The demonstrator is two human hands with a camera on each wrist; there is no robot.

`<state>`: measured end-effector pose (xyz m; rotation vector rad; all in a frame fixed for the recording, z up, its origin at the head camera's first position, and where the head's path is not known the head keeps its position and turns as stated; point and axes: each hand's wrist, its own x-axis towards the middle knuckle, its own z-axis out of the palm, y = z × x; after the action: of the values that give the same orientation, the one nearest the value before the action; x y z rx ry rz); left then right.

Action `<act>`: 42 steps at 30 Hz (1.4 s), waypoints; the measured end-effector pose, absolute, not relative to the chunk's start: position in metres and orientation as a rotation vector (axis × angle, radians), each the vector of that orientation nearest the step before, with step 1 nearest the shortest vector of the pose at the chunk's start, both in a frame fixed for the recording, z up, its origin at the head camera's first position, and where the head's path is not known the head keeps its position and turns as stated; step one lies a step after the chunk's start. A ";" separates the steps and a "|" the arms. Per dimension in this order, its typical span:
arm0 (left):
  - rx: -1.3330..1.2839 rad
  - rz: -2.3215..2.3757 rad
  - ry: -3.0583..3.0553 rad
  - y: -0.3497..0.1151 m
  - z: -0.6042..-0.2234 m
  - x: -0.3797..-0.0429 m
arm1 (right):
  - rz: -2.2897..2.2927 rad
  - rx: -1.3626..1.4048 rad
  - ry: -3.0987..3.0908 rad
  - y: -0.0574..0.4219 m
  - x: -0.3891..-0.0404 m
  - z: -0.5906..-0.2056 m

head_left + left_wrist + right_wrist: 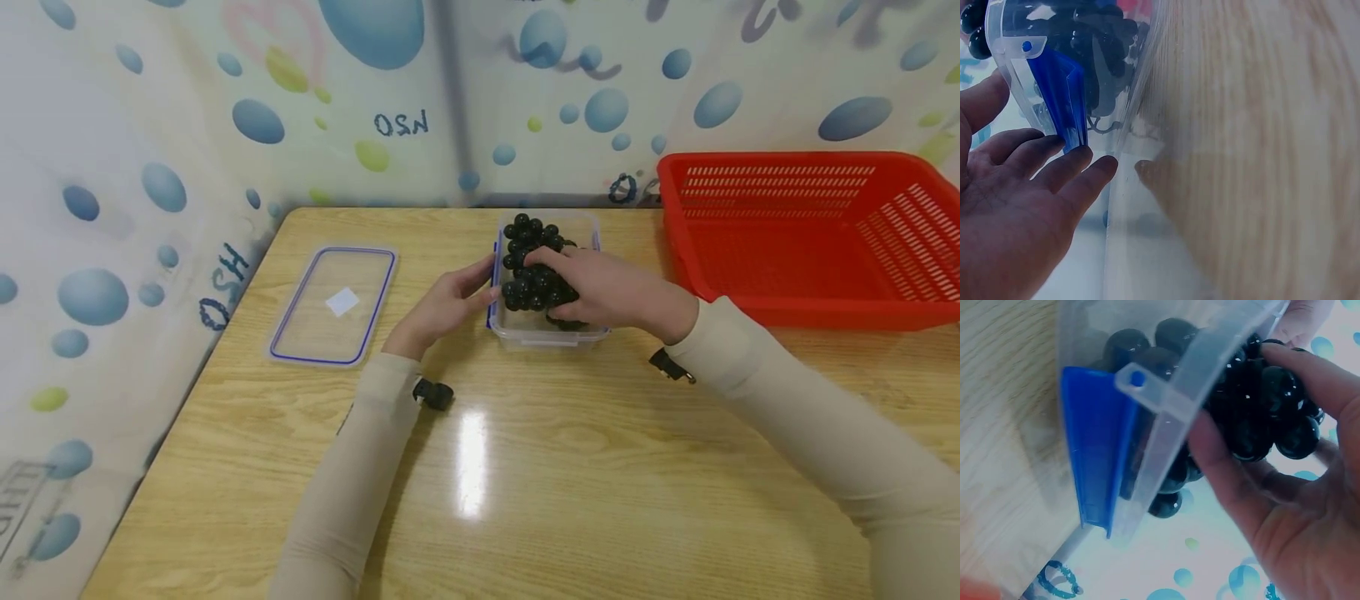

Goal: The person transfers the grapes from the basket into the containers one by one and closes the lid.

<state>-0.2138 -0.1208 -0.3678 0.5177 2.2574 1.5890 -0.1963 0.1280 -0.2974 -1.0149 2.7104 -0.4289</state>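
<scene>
A bunch of dark grapes lies in a clear plastic box near the back of the table. My right hand grips the grapes from above, at the box's right side. The right wrist view has its thumb and fingers curled round the dark berries, next to a hanging blue latch. At the box's left side is my left hand, its fingers extended. Its fingertips touch or nearly touch another blue latch in the left wrist view. Part of the bunch is hidden under the right hand.
A clear lid with a blue seal lies on the table to the left, with a white paper piece on or under it. A red perforated basket stands at the right. A patterned wall covering rises behind the table's back edge.
</scene>
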 end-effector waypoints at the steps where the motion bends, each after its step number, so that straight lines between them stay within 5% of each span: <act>1: 0.520 1.588 2.258 -0.120 -0.368 -0.214 | -0.417 -1.046 2.720 0.130 -0.196 -0.298; 26: 0.536 1.542 2.280 -0.120 -0.371 -0.213 | -0.074 -1.391 2.867 0.129 -0.186 -0.328; 42: 0.560 1.576 2.259 -0.117 -0.371 -0.211 | -0.217 -1.080 2.758 0.126 -0.186 -0.341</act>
<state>-0.2113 -0.1165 -0.3715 0.5600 2.2594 1.5765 -0.1857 0.1259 -0.3407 -1.0797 2.7575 -0.2170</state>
